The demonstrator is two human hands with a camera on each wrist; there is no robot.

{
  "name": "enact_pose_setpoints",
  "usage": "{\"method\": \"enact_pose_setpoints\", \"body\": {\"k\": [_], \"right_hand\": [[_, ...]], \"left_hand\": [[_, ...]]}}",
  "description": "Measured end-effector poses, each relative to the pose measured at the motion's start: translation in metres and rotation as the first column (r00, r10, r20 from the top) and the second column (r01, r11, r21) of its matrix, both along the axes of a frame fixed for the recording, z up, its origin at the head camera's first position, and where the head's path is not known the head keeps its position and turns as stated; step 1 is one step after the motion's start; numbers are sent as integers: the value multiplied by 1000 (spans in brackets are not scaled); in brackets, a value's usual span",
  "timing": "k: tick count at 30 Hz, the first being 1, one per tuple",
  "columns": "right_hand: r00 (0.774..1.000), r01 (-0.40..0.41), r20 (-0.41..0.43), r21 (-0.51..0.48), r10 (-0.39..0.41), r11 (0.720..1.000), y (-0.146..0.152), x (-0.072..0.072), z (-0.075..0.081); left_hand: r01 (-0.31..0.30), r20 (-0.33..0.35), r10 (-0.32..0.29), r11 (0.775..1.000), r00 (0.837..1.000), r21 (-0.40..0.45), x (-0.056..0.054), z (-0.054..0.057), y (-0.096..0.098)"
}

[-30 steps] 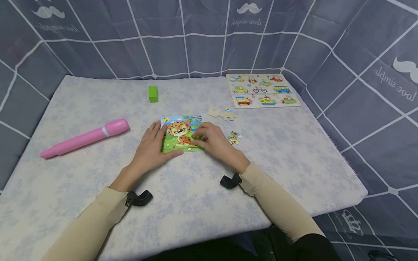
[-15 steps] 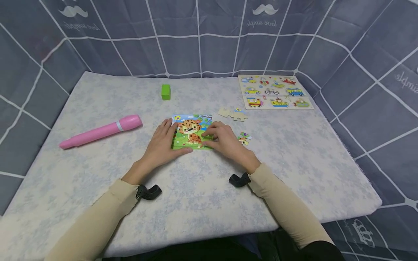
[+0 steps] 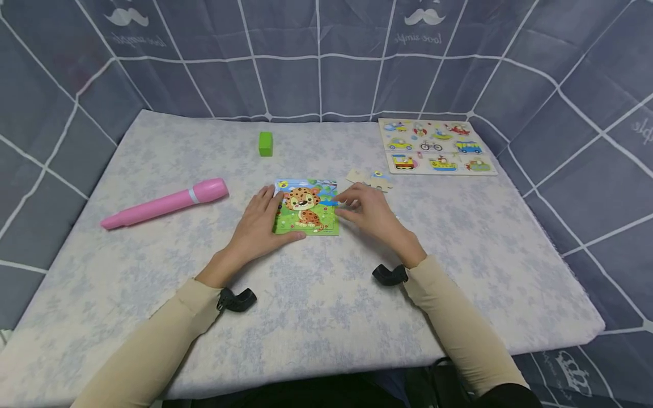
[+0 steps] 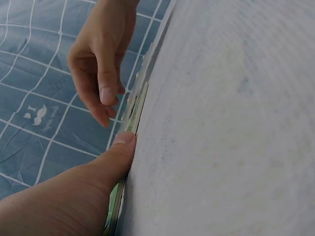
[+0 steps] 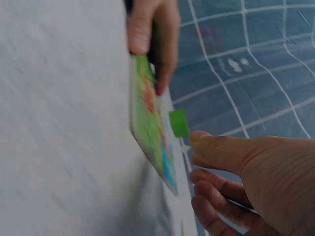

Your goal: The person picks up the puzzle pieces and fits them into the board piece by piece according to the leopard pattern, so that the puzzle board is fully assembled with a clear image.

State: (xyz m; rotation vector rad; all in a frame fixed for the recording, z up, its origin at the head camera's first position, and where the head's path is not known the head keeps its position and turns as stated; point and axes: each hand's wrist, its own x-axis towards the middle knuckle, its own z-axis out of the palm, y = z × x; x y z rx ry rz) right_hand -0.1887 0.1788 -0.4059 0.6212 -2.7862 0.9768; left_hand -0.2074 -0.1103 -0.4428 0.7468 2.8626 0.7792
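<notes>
A jigsaw puzzle (image 3: 304,207) with a spotted leopard cub lies flat in front of me. My left hand (image 3: 257,221) rests along its left side with straight fingers, the thumb (image 4: 115,160) lying at the near edge. Just off the puzzle's right edge hovers my right hand (image 3: 369,211), thumb and forefinger close together. No thing shows between those fingertips in the right wrist view. Beside the right hand's knuckles lie loose puzzle pieces (image 3: 380,182), partly covered by it.
A pink stick-like thing (image 3: 165,203) lies to the left. Farther back stand a green block (image 3: 266,144) and, at the right, a wooden board with vehicle pictures (image 3: 436,147). Grey checked cloth (image 3: 285,79) hangs behind the table (image 3: 306,317).
My right hand has drawn back rightward off the puzzle, now covering the loose piece at its right. The left hand stays on the puzzle. The head view has shifted, so everything appears farther right.
</notes>
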Motion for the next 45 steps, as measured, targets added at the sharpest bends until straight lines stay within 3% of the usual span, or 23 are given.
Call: {"method": "enact_pose_setpoints", "body": {"k": [9, 15, 21, 27, 30, 37, 45], "right_hand": [[988, 122, 99, -53, -116, 991, 50, 6, 11], [963, 185, 194, 22, -185, 983, 73, 11, 14], [931, 190, 277, 184, -236, 964, 84, 14, 18], [907, 171, 361, 152, -215, 974, 85, 14, 18], [908, 164, 374, 96, -188, 982, 86, 13, 15], [935, 107, 342, -36, -88, 994, 79, 11, 10], [962, 143, 253, -155, -101, 977, 59, 7, 5]], "left_hand": [[-3, 0, 3, 1000, 1000, -5, 1, 1, 0], [-5, 1, 5, 1000, 1000, -7, -1, -1, 0], [-5, 0, 5, 1000, 1000, -8, -2, -1, 0], [-3, 8, 3, 1000, 1000, -5, -1, 0, 0], [-5, 13, 5, 1000, 1000, -4, -1, 0, 0], [-5, 13, 5, 1000, 1000, -7, 1, 2, -2], [-6, 7, 6, 1000, 1000, -3, 2, 3, 0]]}}
